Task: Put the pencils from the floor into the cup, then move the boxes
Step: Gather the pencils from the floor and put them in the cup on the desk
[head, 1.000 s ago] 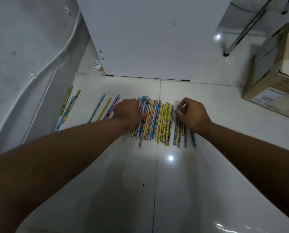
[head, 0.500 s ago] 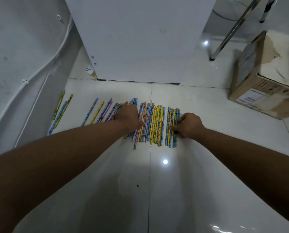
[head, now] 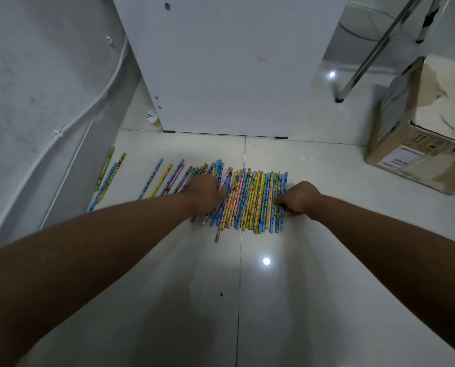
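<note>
Head view: pencils (head: 250, 200) lengthwise near-to-far

One view only: your head cam faced forward and steeply down, fairly near the tiled floor (head: 313, 300).

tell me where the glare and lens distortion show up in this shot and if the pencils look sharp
Head view: dim, flat light, with two hard glare spots on the glossy floor, one this side of the pencils, one beside the metal leg. Head view: wide-angle warp bows the wall cable and swells the forearms. Head view: pencil prints look soft, unreadable.
</note>
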The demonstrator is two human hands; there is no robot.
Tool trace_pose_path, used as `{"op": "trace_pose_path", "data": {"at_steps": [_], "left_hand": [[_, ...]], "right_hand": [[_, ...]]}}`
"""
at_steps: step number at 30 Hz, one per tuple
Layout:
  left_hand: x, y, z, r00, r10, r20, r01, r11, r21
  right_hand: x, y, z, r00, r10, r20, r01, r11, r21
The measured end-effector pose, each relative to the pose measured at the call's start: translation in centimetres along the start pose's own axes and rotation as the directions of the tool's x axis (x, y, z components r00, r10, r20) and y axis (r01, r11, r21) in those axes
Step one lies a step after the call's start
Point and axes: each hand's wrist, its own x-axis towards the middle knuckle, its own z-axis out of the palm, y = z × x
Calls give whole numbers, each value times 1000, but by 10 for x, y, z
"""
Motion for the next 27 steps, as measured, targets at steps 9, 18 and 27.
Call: {"op": "trace_pose_path", "data": {"at_steps": [9,18,27], "left_hand": [[1,14,-1,993,-47,-105,46,999,-16],[0,8,6,990,-103,-99,108,993,54],[3,14,15,990,8,-141,19,981,192]], "right_hand": [[-6,3,-5,997,-57,61,51,995,85],[-4,6,-3,995,-23,-95,20,999,-38],[4,5,7,991,-9,-134,15,999,45]]}}
